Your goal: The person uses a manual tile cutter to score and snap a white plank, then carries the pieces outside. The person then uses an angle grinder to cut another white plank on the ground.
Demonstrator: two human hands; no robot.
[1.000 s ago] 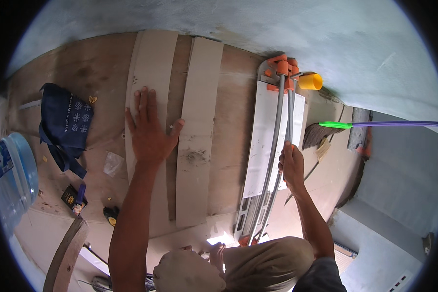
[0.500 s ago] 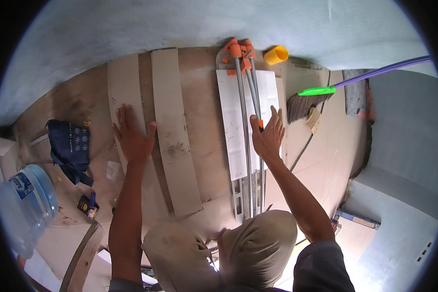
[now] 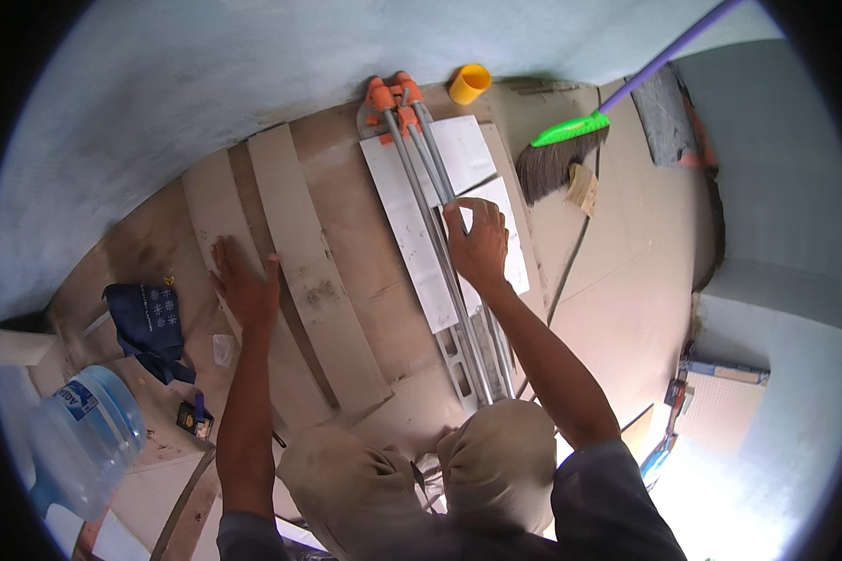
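My left hand [image 3: 246, 292] lies flat with spread fingers on a long beige board [image 3: 217, 210]. A second beige board [image 3: 299, 243], smudged dark in the middle, runs beside it. To the right is a manual tile cutter [image 3: 404, 122] with orange end fittings and two metal rails. Under its rails lies a white tile [image 3: 402, 252], split, with one separate piece [image 3: 465, 150] at the far right and another [image 3: 505, 210] nearer. My right hand [image 3: 480, 245] is closed around the end of the cutter's handle bar, its fingers curled; the grip itself is hidden.
A yellow cup [image 3: 471, 84] stands by the wall beyond the cutter. Right of it rests a broom [image 3: 566, 140] with a green head, next to a tan scrap [image 3: 582, 190]. At left are a navy cloth bag [image 3: 148, 327] and a large clear blue water bottle [image 3: 89, 430].
My right hand has closed from open onto the handle end. The white tile, whole before, now shows breaks and shifted pieces. The view has tilted; my left hand stays on the board.
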